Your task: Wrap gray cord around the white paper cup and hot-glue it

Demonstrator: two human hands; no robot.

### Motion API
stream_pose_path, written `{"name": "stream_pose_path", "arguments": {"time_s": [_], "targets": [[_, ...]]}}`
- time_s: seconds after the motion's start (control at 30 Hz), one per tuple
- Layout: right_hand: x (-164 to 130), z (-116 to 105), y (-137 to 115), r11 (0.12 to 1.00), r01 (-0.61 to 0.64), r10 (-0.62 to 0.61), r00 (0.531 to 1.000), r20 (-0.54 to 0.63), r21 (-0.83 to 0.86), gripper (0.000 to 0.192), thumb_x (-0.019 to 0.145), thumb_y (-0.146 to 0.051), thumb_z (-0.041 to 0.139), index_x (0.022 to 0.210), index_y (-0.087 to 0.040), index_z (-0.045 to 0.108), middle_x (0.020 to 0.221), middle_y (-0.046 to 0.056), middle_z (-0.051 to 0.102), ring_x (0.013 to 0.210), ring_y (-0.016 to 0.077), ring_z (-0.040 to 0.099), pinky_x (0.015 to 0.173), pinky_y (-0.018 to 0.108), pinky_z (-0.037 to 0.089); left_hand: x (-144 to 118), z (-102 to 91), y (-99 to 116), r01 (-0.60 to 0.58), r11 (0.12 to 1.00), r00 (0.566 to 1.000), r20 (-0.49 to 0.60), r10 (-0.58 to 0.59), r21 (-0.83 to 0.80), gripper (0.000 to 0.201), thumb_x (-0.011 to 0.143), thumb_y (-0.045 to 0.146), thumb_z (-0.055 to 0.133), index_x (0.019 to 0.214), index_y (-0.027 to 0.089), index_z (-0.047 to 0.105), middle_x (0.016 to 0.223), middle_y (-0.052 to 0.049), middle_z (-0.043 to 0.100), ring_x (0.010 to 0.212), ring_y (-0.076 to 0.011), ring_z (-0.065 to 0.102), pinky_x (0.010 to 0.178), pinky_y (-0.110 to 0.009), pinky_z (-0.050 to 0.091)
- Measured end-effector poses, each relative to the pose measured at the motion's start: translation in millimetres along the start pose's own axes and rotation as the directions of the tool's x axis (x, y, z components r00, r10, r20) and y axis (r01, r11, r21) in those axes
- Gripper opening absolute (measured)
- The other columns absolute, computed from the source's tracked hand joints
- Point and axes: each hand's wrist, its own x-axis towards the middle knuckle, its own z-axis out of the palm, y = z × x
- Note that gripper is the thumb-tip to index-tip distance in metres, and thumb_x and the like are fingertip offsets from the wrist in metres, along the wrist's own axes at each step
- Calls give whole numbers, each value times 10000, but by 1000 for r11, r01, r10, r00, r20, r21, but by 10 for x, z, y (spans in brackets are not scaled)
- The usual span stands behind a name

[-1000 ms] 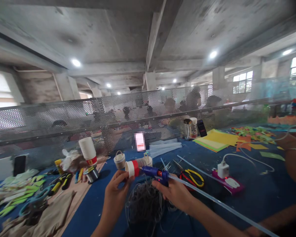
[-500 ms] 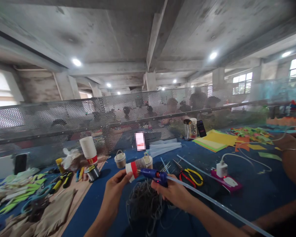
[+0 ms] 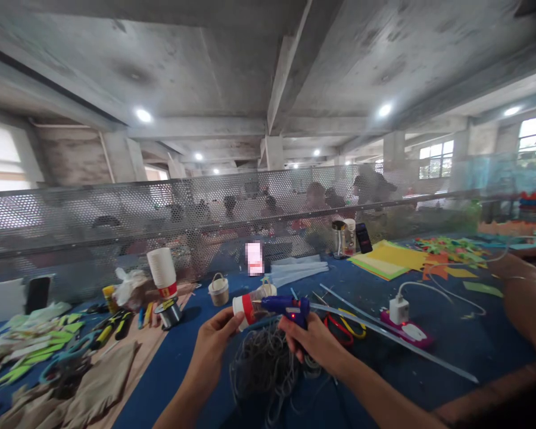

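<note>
My left hand [image 3: 218, 332] is closed around a paper cup [image 3: 243, 308] lying on its side in the air, white at the rim with a red band. Grey cord seems to be wound on its far part, partly hidden behind the glue gun. In my right hand [image 3: 310, 341] is a blue hot glue gun [image 3: 286, 305] with a small red light, its nozzle close to the red band; I cannot tell whether it touches. A long clear glue stick [image 3: 397, 332] sticks out of its back. Below the hands lies a tangled heap of grey cord [image 3: 265, 363].
A small handled cup [image 3: 218, 291] stands behind the left hand. Stacked paper cups [image 3: 161, 271] and a wire spool [image 3: 168, 314] are to the left. Pliers [image 3: 339, 329], a purple power strip [image 3: 408, 333] and yellow paper sheets [image 3: 390, 257] lie right. Another person's arm [image 3: 524, 298] reaches in.
The glue gun has shifted a little right and up and sits more level, its glue stick swinging up so its end shows. The cup has moved slightly right in the left hand.
</note>
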Motion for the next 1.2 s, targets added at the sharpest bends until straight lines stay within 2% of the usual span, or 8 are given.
{"name": "stream_pose_path", "arguments": {"time_s": [0.13,0.37,0.47,0.63,0.77,0.87,1.0,1.2], "targets": [[6,-1,3,997,-41,39,999,37,65,450,833,-580,556,799,-134,602,530,-51,539,354,45,422,383,165,359,-2,4,-12,-48,998,999,15,47,44,369,742,408,750,996,141,744,865,-62,745,767,-176,633,713,-262,470],[5,4,18,998,-16,14,999,29,65,437,841,-548,575,804,-116,626,560,-40,549,367,46,448,384,165,360,-8,2,11,-27,999,999,-18,28,17,388,703,419,777,970,139,750,822,-51,741,667,-150,619,622,-236,472],[15,2,10,989,3,-4,1000,4,148,439,837,-549,591,826,-112,629,595,-41,535,391,45,456,395,168,381,-2,-8,35,10,999,999,-47,-12,-39,365,672,401,801,925,142,757,844,-56,746,650,-139,621,618,-230,488],[6,-60,-2,933,-45,71,996,-59,356,454,798,-575,633,871,-127,614,601,-54,503,427,46,441,395,164,379,43,-31,22,40,989,998,-42,-47,-141,317,643,381,822,874,172,761,871,-50,751,749,-167,664,672,-232,517],[-54,-249,27,878,-33,133,975,-176,478,407,759,-537,691,808,-148,580,603,-50,519,435,48,436,382,159,370,79,-51,-18,65,980,997,-36,-73,-186,315,633,364,832,864,164,754,858,-47,752,769,-176,675,703,-237,523],[-97,-460,93,834,-77,239,943,-232,547,303,778,-410,707,746,-143,568,635,-27,558,466,55,489,388,153,401,85,-55,-37,60,979,997,-30,-68,-196,330,641,345,832,895,151,748,877,-58,749,751,-173,672,680,-238,526],[-129,-719,214,763,-225,443,864,-238,606,204,860,-319,633,784,-136,584,653,4,614,496,80,571,422,166,489,77,-48,-52,72,980,997,-29,-78,-188,296,659,318,823,905,168,754,891,-52,750,728,-156,661,643,-216,529],[-178,-982,360,708,-300,531,823,-203,639,218,908,-338,589,827,-137,577,608,18,646,493,117,631,422,184,529,82,-44,-72,79,983,995,-41,-87,-164,279,639,307,827,880,184,759,876,-36,757,709,-155,663,623,-208,537]]}}
